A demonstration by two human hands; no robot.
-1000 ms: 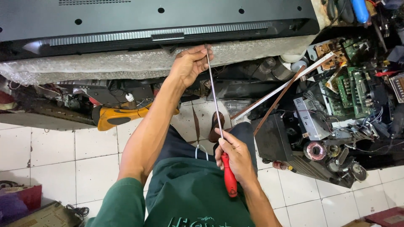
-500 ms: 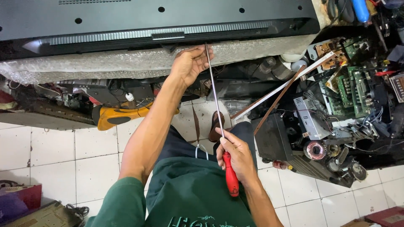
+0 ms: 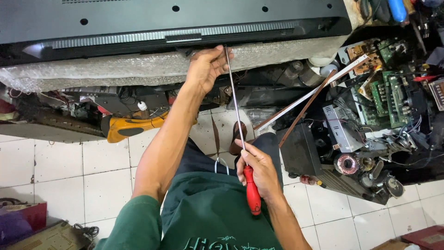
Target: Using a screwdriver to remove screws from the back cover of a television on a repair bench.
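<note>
My right hand (image 3: 260, 167) grips the red handle of a long screwdriver (image 3: 253, 196). Its thin steel shaft (image 3: 235, 104) runs up to the lower edge of a black flat television back panel (image 3: 138, 23) lying on bubble wrap (image 3: 115, 67). My left hand (image 3: 206, 68) is at that edge, fingers pinched around the shaft near its tip. The tip itself is hidden by my fingers.
A yellow and black power tool (image 3: 127, 127) lies under the bench at the left. Green circuit boards (image 3: 391, 97), a copper coil (image 3: 347, 163) and black electronic chassis are piled at the right. Two long thin strips (image 3: 307, 99) lean across the pile. White floor tiles (image 3: 55, 166) lie below.
My left hand has closed a little tighter around the shaft near the panel edge. The screwdriver and my right hand stay almost where they were.
</note>
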